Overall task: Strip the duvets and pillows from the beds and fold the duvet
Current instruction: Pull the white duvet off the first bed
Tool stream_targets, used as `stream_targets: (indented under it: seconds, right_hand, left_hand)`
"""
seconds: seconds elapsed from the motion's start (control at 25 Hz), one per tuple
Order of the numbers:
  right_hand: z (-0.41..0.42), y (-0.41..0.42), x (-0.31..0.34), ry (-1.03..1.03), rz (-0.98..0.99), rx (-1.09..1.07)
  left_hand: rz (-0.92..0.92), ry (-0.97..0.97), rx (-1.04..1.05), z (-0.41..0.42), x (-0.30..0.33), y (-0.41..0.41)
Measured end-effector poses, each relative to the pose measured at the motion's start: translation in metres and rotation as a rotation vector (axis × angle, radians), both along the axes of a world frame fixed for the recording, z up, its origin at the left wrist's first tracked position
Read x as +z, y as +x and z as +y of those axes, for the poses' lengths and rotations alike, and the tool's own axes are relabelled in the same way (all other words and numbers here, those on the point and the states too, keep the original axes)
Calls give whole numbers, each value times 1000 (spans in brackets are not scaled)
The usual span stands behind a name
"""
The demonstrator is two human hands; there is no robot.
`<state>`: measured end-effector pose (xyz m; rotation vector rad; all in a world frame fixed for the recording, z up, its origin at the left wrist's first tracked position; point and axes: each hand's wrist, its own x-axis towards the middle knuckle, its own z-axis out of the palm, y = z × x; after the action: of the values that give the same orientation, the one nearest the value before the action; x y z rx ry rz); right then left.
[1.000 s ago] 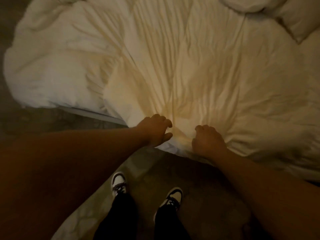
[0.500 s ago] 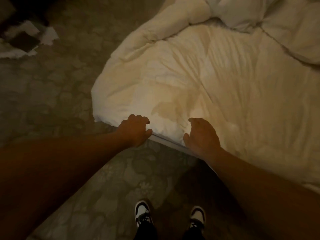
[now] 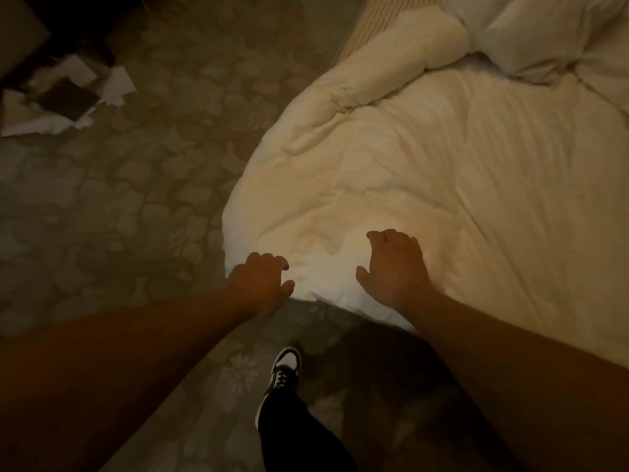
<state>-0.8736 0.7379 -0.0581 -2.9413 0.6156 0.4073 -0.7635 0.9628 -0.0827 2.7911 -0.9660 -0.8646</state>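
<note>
A: Spreading over the carpet (image 3: 112,206), the duvet (image 3: 425,185) is cream-white and creased, one edge rolled up.

B: Hands?

A: Left hand (image 3: 262,284) curls over its near corner; right hand (image 3: 394,267) presses on top, fingers bent. Grip unclear. No writing shows. Papers (image 3: 68,100) lie well apart.

The duvet (image 3: 425,199) runs out of the picture at the right edge and at the top, so its full shape cannot be seen. The fingertips of the left hand (image 3: 260,284) curl into the fabric and are hidden. The right hand (image 3: 394,267) covers the cloth under its palm; if it grips is not clear. Only one shoe (image 3: 286,369) shows. The papers (image 3: 68,100) on the floor at top left are dark and blurred, cut by the edge.
</note>
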Motion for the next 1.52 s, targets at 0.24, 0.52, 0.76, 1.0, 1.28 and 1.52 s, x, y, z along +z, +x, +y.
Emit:
stream_targets:
  seconds: [0.24,0.52,0.76,1.0,1.28,1.52]
  right_hand:
    - [19,83,-48,-29,-25,-52]
    - [40,79,-93,-23,126,-162]
    - [45,63,-146,-101,142,-272]
    - [72,79,-182,-209,8,-401]
    - [123,105,-160,-110,-160,-382]
    - [174,131,-137,166,225,-464]
  left_hand:
    - [10,14,-82,-1,-31,91]
    - [-33,-61,-327,-5,-69,121]
    - [-101,25,-563,-11,-138,149]
    - [-273,-136,-680,-7,-183,167]
    - [-73,50,-672,22,-144,185]
    - [-37,251,-716,89,-121,207]
